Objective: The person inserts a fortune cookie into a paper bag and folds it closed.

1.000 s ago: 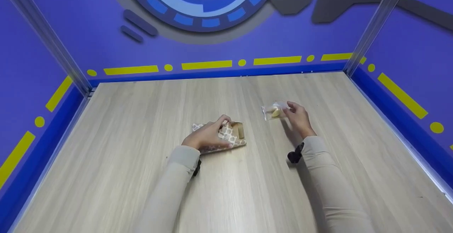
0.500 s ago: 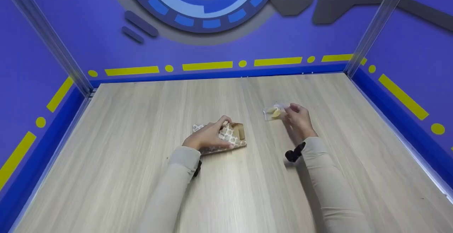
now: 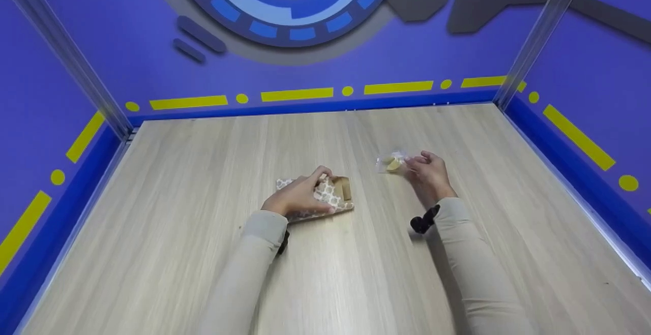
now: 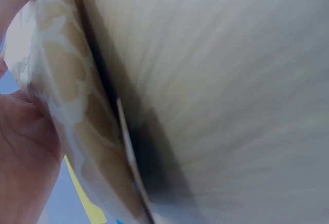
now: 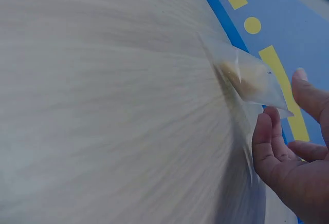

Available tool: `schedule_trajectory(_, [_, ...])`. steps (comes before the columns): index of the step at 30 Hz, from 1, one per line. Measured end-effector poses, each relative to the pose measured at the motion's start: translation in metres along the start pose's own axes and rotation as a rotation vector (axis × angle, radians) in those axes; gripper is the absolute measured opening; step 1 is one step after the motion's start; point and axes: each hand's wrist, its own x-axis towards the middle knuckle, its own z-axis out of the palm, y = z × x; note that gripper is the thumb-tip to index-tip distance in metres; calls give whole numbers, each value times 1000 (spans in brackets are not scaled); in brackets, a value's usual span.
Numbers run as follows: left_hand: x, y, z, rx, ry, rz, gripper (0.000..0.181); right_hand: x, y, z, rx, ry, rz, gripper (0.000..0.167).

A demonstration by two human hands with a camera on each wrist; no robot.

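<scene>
My left hand (image 3: 301, 196) grips a paper bag (image 3: 329, 190) with a brown-and-white giraffe-like pattern, lying on the table. The bag's mouth points right and shows its plain brown inside. In the left wrist view the patterned bag (image 4: 64, 70) bulges beside the palm, and its lower edge stands slightly off the tabletop. To the right lies a small clear plastic packet (image 3: 390, 163) with a yellowish folded piece inside. My right hand (image 3: 431, 175) is at the packet's right end. In the right wrist view its thumb stands apart from the fingers, whose tips are close to the packet's corner (image 5: 285, 112).
A wood-grain table (image 3: 203, 172) spreads beneath both hands. Blue-purple walls with yellow stripes (image 3: 297, 93) close it in at the back and on both sides. Metal posts stand in the back corners.
The packet has come down onto the table, and my right hand's fingers have loosened from it and drawn slightly right. The left hand and the bag have stayed in place.
</scene>
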Motion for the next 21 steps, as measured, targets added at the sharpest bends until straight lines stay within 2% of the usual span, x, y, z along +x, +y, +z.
schedule_trajectory(5, [0,0,0,-5,-2,0,75,1,2,-2,-88,-25,-3,73])
schedule_trajectory(13, [-1,0,0,-19,-10,-2,76,0,3,-1,-119,-51,-10,64])
schedule_trajectory(21, [-1,0,0,-5,-4,4,76,-2,2,0,-64,-64,-8,57])
